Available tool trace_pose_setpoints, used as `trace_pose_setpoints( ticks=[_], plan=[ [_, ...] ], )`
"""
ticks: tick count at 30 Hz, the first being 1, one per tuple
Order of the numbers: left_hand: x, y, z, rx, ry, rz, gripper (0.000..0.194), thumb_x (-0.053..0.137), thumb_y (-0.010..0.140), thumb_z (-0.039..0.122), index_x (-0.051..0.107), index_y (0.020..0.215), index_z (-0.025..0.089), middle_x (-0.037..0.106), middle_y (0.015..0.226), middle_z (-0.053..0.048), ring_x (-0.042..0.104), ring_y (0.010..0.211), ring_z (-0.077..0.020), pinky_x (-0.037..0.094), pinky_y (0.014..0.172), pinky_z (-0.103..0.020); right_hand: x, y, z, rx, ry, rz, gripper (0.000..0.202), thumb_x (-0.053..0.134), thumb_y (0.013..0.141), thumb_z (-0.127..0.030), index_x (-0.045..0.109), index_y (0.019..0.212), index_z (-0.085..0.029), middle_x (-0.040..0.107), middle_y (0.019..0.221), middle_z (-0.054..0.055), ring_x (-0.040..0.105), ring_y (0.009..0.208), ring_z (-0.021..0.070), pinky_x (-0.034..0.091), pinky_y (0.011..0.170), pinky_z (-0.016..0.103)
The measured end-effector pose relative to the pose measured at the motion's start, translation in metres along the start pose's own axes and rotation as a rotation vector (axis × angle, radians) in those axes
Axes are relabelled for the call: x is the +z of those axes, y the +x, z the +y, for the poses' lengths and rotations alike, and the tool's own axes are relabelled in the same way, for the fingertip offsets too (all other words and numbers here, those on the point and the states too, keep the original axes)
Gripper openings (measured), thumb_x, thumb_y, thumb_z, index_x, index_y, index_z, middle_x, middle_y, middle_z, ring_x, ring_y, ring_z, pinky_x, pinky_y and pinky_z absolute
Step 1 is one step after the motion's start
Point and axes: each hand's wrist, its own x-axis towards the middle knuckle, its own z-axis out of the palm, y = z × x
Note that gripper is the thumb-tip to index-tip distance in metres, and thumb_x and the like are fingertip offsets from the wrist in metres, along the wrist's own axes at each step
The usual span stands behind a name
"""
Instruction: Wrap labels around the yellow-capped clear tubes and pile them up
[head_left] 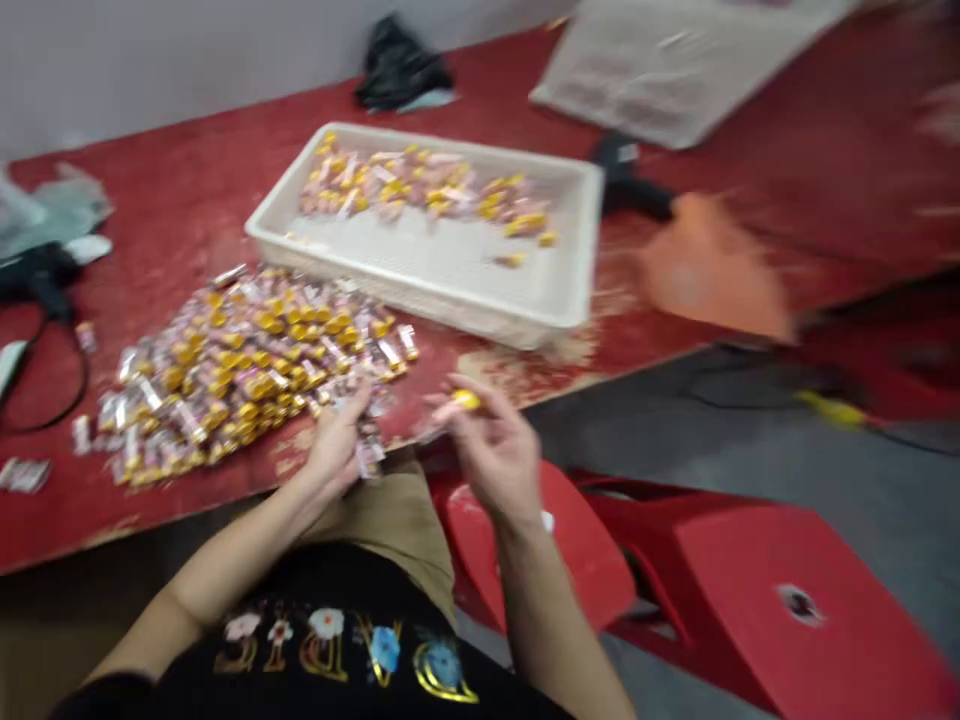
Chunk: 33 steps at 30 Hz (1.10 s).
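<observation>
My right hand [499,445] pinches one small pink tube with a yellow cap [466,400] above the table's front edge. My left hand [337,440] is closed around several wrapped tubes [367,445] at the near right side of a big pile. That pile of clear-wrapped pink tubes with yellow caps [247,360] spreads over the red table [187,170]. Behind it stands a white tray [420,290], where more yellow-capped tubes [397,185] lie mostly along the far side and a single one lies nearer the right.
Black tools, perhaps heat guns, lie at the left [45,275] and right of the tray [626,180]. An orange sheet [712,270], a white bag [660,65] and a black bag [401,65] are on the table. Red stools [810,600] stand at the lower right.
</observation>
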Motion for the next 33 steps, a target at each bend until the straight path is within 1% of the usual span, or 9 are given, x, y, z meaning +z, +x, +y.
trace_pose_setpoints(
  ticks=[3, 8, 13, 18, 22, 25, 27, 30, 33],
  plan=[
    [-0.004, 0.006, -0.002, 0.046, -0.103, -0.004, 0.067, 0.104, 0.036, 0.04, 0.056, 0.076, 0.015, 0.055, 0.064, 0.008, 0.046, 0.048, -0.0011, 0.03, 0.04, -0.012, -0.004, -0.001, 0.006, -0.061, 0.043, 0.132, 0.04, 0.088, 0.076, -0.043, 0.072, 0.107, -0.023, 0.072, 0.102, 0.005, 0.071, 0.086, 0.015, 0.059, 0.082, 0.028],
    [-0.006, 0.002, -0.005, 0.051, -0.134, -0.013, 0.069, 0.103, 0.036, 0.045, 0.056, 0.076, 0.014, 0.055, 0.068, 0.008, 0.047, 0.051, -0.001, 0.032, 0.041, -0.012, 0.009, -0.011, 0.01, -0.146, 0.029, 0.112, 0.035, 0.087, 0.077, -0.041, 0.073, 0.105, -0.025, 0.069, 0.102, 0.004, 0.06, 0.067, 0.0093, 0.048, 0.053, 0.02],
    [-0.004, 0.001, -0.004, -0.002, -0.1, -0.037, 0.062, 0.103, 0.047, 0.04, 0.058, 0.08, 0.014, 0.056, 0.068, 0.006, 0.047, 0.052, -0.0013, 0.031, 0.043, -0.014, 0.015, -0.011, 0.018, -0.292, -0.156, 0.228, 0.032, 0.086, 0.077, -0.035, 0.072, 0.102, -0.022, 0.068, 0.102, 0.006, 0.068, 0.089, 0.0174, 0.055, 0.063, 0.025],
    [-0.006, -0.004, -0.004, -0.049, -0.103, -0.042, 0.058, 0.101, 0.054, 0.037, 0.058, 0.087, 0.015, 0.059, 0.073, 0.005, 0.051, 0.053, -0.0029, 0.033, 0.044, -0.015, 0.009, -0.015, 0.025, -0.31, -0.167, 0.315, 0.033, 0.085, 0.079, -0.032, 0.069, 0.107, -0.022, 0.068, 0.105, 0.005, 0.07, 0.085, 0.0161, 0.06, 0.067, 0.028],
    [-0.008, -0.006, -0.006, -0.055, -0.095, -0.047, 0.055, 0.099, 0.06, 0.039, 0.058, 0.091, 0.016, 0.06, 0.076, 0.004, 0.053, 0.054, -0.0039, 0.034, 0.044, -0.016, 0.004, -0.022, 0.021, -0.368, -0.262, 0.249, 0.031, 0.077, 0.086, -0.026, 0.071, 0.116, -0.023, 0.07, 0.113, 0.008, 0.071, 0.101, 0.0211, 0.064, 0.084, 0.038],
    [-0.01, -0.005, -0.008, -0.052, -0.091, -0.044, 0.056, 0.098, 0.061, 0.042, 0.058, 0.092, 0.017, 0.061, 0.075, 0.004, 0.053, 0.054, -0.0047, 0.035, 0.044, -0.017, -0.002, -0.028, 0.013, -0.488, -0.389, 0.098, 0.034, 0.068, 0.092, -0.019, 0.072, 0.125, -0.024, 0.074, 0.116, 0.01, 0.071, 0.111, 0.0236, 0.062, 0.095, 0.044],
    [-0.012, -0.005, -0.009, -0.047, -0.087, -0.07, 0.058, 0.098, 0.06, 0.044, 0.058, 0.091, 0.017, 0.061, 0.074, 0.004, 0.053, 0.054, -0.0048, 0.035, 0.045, -0.017, -0.007, -0.033, 0.009, -0.554, -0.468, -0.02, 0.04, 0.068, 0.09, -0.015, 0.072, 0.128, -0.027, 0.075, 0.119, 0.01, 0.073, 0.111, 0.0243, 0.063, 0.093, 0.044],
    [-0.016, -0.008, -0.012, -0.049, -0.063, -0.138, 0.057, 0.098, 0.059, 0.046, 0.058, 0.086, 0.015, 0.06, 0.069, 0.004, 0.051, 0.055, -0.0041, 0.041, 0.053, -0.019, -0.015, -0.038, 0.006, -0.542, -0.536, -0.138, 0.044, 0.069, 0.089, -0.011, 0.073, 0.127, -0.032, 0.076, 0.123, 0.009, 0.076, 0.108, 0.0248, 0.066, 0.089, 0.044],
    [-0.02, -0.012, -0.015, -0.029, -0.014, -0.152, 0.057, 0.097, 0.058, 0.048, 0.061, 0.084, 0.013, 0.059, 0.065, 0.003, 0.051, 0.057, -0.0047, 0.044, 0.059, -0.021, -0.016, -0.04, 0.005, -0.467, -0.519, -0.179, 0.052, 0.065, 0.091, -0.01, 0.067, 0.138, -0.034, 0.074, 0.131, 0.009, 0.074, 0.114, 0.0247, 0.066, 0.093, 0.045]
  ],
)
